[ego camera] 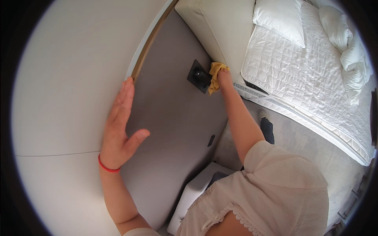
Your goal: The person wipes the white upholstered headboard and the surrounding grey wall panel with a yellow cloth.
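Note:
My right hand (225, 79) is closed on a crumpled yellow cloth (215, 77), beside a black wall-mounted fixture (199, 77) on a grey-brown wall panel (168, 103). Part of the cloth touches or overlaps the fixture's right edge; its contact with the panel is partly hidden. My left hand (121, 124), a red band at its wrist, holds nothing. Its fingers lie together along the wooden edge strip (144, 56) between the panel and the pale wall, with the thumb held apart.
An upholstered cream headboard (227, 35) adjoins the panel. To the right is a bed with a white quilted mattress (283, 65), a pillow (280, 19) and a bunched duvet (351, 56). A small dark wall plate (211, 140) sits low on the panel, above a light grey upholstered seat (196, 184).

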`<state>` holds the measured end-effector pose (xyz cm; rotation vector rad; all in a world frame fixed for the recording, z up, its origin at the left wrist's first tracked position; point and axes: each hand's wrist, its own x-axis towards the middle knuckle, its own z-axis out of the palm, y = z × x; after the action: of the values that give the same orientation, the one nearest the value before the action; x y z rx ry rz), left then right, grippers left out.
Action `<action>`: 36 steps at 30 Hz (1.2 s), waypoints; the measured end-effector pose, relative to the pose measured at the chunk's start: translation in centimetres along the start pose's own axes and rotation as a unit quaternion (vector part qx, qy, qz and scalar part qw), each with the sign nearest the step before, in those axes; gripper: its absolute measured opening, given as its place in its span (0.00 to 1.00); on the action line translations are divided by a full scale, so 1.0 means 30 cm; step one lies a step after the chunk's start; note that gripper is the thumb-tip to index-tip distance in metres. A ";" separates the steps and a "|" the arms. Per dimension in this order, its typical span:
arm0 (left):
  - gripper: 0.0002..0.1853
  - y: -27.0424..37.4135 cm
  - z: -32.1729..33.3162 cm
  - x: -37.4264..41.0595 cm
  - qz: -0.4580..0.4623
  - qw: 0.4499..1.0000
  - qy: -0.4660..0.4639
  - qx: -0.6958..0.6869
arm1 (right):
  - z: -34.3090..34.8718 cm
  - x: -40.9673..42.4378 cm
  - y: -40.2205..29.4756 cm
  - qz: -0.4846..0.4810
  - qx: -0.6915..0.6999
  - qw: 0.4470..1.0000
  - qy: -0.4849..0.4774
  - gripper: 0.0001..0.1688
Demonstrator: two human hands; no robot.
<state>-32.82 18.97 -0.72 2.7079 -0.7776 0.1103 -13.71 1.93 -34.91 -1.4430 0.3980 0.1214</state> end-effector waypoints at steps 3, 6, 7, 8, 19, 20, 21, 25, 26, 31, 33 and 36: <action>0.42 0.003 0.000 0.005 -0.003 1.000 0.000 0.000 | 0.030 -0.004 0.072 -0.010 0.007 1.000 0.024 0.19; 0.42 0.019 -0.004 0.027 -0.010 1.000 0.000 0.008 | 0.073 -0.020 0.251 -0.036 -0.189 0.978 -0.080 0.17; 0.42 0.024 -0.003 0.033 -0.012 1.000 0.000 0.012 | 0.098 -0.053 0.320 0.017 -0.155 0.983 -0.097 0.16; 0.42 0.019 -0.001 0.037 -0.005 1.000 0.001 0.003 | 0.169 -0.161 0.382 0.175 0.155 0.972 -0.029 0.14; 0.42 0.004 0.001 0.001 -0.014 1.000 0.002 0.008 | 0.260 -0.818 -0.034 -0.423 -0.082 0.894 -0.124 0.26; 0.42 0.004 0.003 0.006 -0.013 1.000 0.004 0.004 | 0.267 -0.798 -0.088 -0.441 -0.071 0.884 -0.135 0.25; 0.43 -0.003 0.002 -0.009 -0.020 1.000 0.006 0.002 | 0.275 -0.780 -0.196 -0.457 -0.058 0.874 -0.153 0.25; 0.43 0.020 0.004 -0.018 -0.069 0.995 0.035 -0.069 | 0.304 -0.684 -0.526 -0.525 0.033 0.850 -0.017 0.28; 0.43 0.018 0.006 -0.005 -0.055 0.996 0.035 -0.062 | 0.297 -0.668 -0.530 -0.534 0.026 0.845 -0.019 0.29; 0.44 0.008 -0.005 -0.017 -0.031 0.999 0.023 -0.025 | 0.283 -0.823 -0.213 -0.572 -0.071 0.804 -0.145 0.33; 0.43 0.005 0.005 0.015 -0.018 0.999 0.023 -0.037 | 0.241 -0.936 0.032 -0.556 -0.099 0.788 -0.244 0.34; 0.42 -0.008 0.003 0.008 -0.010 0.999 0.024 -0.042 | 0.247 -0.978 0.091 -0.501 -0.054 0.808 -0.304 0.33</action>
<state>-32.50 19.01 -0.84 2.6232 -0.7248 0.1348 -40.39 14.14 -27.03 -1.4692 -0.9304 -0.2571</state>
